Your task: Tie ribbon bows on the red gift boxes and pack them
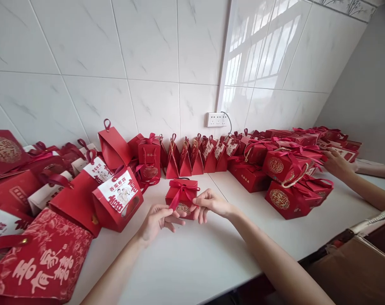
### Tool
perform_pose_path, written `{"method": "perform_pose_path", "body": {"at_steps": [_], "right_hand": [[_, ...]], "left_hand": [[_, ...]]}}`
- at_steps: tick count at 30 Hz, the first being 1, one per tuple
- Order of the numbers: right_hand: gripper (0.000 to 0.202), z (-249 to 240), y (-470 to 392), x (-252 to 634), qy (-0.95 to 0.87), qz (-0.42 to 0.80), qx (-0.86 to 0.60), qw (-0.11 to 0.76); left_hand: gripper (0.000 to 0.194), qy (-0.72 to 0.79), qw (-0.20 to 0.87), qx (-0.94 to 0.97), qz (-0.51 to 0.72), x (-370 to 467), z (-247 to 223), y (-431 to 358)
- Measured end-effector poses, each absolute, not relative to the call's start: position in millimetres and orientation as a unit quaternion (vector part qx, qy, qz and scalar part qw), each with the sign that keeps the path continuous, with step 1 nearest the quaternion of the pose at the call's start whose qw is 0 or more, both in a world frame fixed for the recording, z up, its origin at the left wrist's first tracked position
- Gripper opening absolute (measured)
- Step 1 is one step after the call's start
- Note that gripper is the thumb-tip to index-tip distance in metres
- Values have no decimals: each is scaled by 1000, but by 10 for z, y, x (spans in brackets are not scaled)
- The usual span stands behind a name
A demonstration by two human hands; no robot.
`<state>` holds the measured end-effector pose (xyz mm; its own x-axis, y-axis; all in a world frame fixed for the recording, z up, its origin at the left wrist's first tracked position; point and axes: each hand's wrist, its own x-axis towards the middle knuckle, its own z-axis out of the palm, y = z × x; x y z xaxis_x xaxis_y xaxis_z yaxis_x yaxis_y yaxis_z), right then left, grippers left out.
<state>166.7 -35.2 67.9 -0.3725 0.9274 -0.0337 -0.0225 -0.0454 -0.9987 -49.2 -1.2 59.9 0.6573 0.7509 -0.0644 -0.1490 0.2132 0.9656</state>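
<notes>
A small red gift box point(189, 189) stands on the white tabletop point(167, 262) in front of me, with a dark pink ribbon bow point(181, 189) on its front top. My left hand point(160, 220) pinches the left ribbon tail between thumb and forefinger, other fingers loosely spread. Fingers of my right hand point(208, 204) close on the right ribbon tail at the box's right edge. Both hands partly cover the box's front and its gold print.
Red gift boxes point(118, 195) crowd the left side, and a row of pointed ones point(184, 159) lines the tiled wall. More boxes point(284, 199) are piled at right, where another person's hand point(338, 163) reaches in. A cardboard box point(354, 267) sits at lower right.
</notes>
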Motion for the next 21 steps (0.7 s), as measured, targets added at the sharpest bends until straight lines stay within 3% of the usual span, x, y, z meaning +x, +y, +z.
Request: {"method": "perform_pose_path", "body": {"at_steps": [8, 15, 18, 21], "right_hand": [[43, 669, -348, 1681, -558, 592, -419, 404], [46, 652, -370, 1689, -563, 581, -458, 369], [48, 644, -384, 1692, -570, 578, -469, 349], [48, 642, -394, 1697, -583, 576, -471, 326]], "left_hand": [[30, 324, 706, 593, 212, -520, 606, 19], [32, 423, 600, 668, 125, -632, 761, -136], [34, 383, 610, 675, 161, -1042, 998, -450], [41, 397, 614, 602, 321, -1774, 1286, -838]]}}
